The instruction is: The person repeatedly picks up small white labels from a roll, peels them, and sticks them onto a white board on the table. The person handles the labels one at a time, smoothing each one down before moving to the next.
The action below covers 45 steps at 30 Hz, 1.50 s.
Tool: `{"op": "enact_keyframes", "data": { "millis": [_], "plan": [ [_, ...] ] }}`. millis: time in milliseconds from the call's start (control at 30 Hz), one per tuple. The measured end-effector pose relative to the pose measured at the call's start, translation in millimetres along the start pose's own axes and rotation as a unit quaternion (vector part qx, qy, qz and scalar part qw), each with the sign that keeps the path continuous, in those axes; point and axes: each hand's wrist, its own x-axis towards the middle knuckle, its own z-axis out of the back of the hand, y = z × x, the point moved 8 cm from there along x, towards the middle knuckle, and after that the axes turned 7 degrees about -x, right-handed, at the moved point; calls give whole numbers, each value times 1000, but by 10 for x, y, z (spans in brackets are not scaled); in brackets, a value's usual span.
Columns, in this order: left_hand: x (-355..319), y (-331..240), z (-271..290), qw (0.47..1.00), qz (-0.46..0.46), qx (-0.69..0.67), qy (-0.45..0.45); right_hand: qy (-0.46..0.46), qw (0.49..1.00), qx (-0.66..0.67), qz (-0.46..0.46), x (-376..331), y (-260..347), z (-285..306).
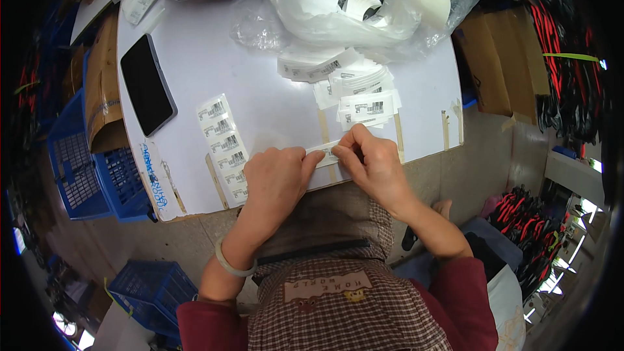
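A white table fills the middle of the view, its front edge close against the person's apron. At its far side sits a clear plastic bag with curled white paper inside, and a brown cardboard box stands off to the right. A dark phone lies near the left edge. Nearer the middle, a sheet of labels runs lengthwise toward the person, its lower end just beside the left wrist. Loose piles of labels lie just beyond the right hand.

Smallest is the label strip, between the two hands near the front edge. Its long axis runs roughly left to right, rising slightly to the right, so each hand is at one end and neither is clearly nearer. The right thumb and forefinger are closed in a pinch on its right end. The left hand has its thumb at the other end, with the remaining fingers curled under and hidden, so I cannot tell whether they grip or only press. Both ends of the strip are covered, and its print is too small to make out.
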Motion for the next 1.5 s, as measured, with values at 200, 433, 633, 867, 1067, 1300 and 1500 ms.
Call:
{"op": "enact_keyframes", "data": {
  "millis": [200,433,633,867,1067,1300,1500],
  "plan": [
    [86,-94,257,991,25,-132,-27,-33,988,127,-85,54,-148,312],
    [801,-356,1,998,-57,15,6,-79,973,-217,-28,456,-227,571],
    [766,-259,45,972,53,-177,142,-102,987,-120,30,249,-25,730],
    [179,-369,491,848,50,-515,113,-118,963,142,197,-32,481,417],
    [-164,-229,486,875,6,-478,80,-128,959,163,191,-192,483,315],
    [-445,182,416,922,128,-361,53,-131,930,339,50,-129,100,534],
    [-288,276,209,935,120,-326,75,68,967,216,-120,-74,-115,223]
  ]
}}
